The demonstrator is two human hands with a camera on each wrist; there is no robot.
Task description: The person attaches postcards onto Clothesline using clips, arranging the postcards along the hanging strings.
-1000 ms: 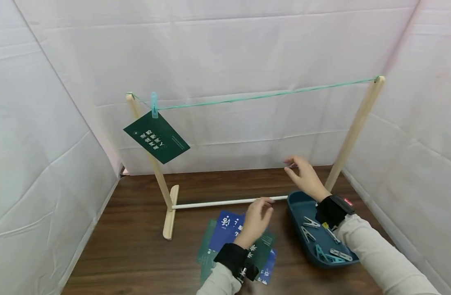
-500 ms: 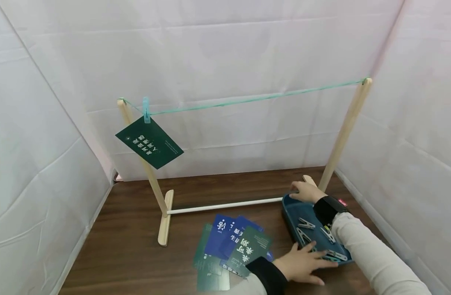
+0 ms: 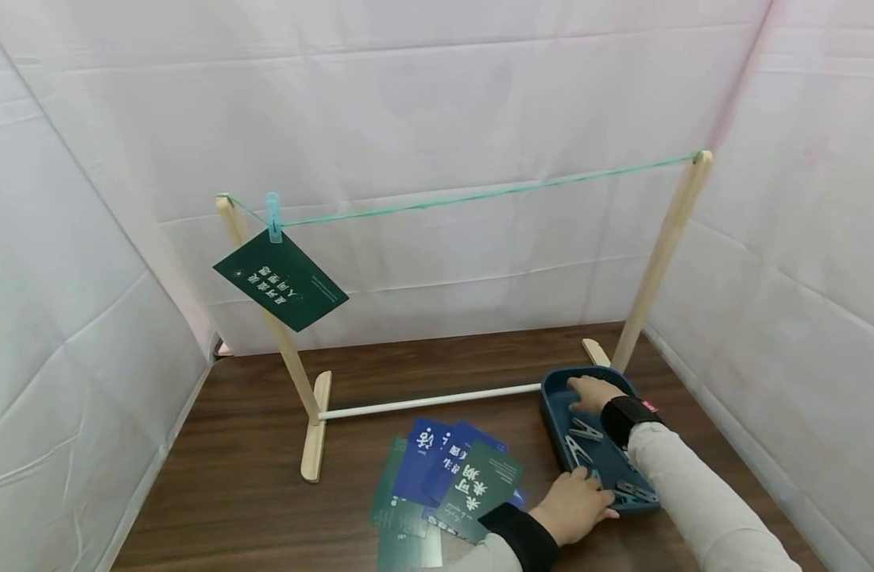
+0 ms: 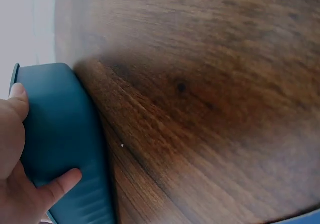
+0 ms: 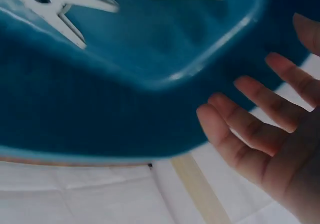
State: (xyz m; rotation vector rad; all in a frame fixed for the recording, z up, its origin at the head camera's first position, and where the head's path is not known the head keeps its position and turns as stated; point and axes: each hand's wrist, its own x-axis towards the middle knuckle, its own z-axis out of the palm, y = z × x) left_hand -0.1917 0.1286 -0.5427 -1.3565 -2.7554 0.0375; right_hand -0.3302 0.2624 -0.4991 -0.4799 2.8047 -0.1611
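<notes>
A dark blue-green plastic tray (image 3: 547,425) lies on the table at the right, with several clothespins (image 3: 585,430) in pale and blue tones inside. At its near left corner my left hand (image 3: 574,504) grips the rim, some fingers over the edge and others against the outer wall (image 4: 60,119). My right hand (image 3: 596,395) reaches into the far end, fingers loosely bent and spread beside the inner wall in the right wrist view, holding nothing. Two white clothespins (image 5: 55,9) show near it there.
Left of the tray lies a fanned pile of blue and green cards (image 3: 480,485). Behind stands a wooden frame with a post (image 3: 662,262) at each side, a white rod (image 3: 430,402) and a green cord (image 3: 480,195). A blue clothespin (image 3: 273,218) holds a green card (image 3: 283,282) there.
My left hand has gone from above the cards to the tray's near rim, its spread fingers closing in. My right hand has lowered into the tray. The tray's near end has shifted slightly left.
</notes>
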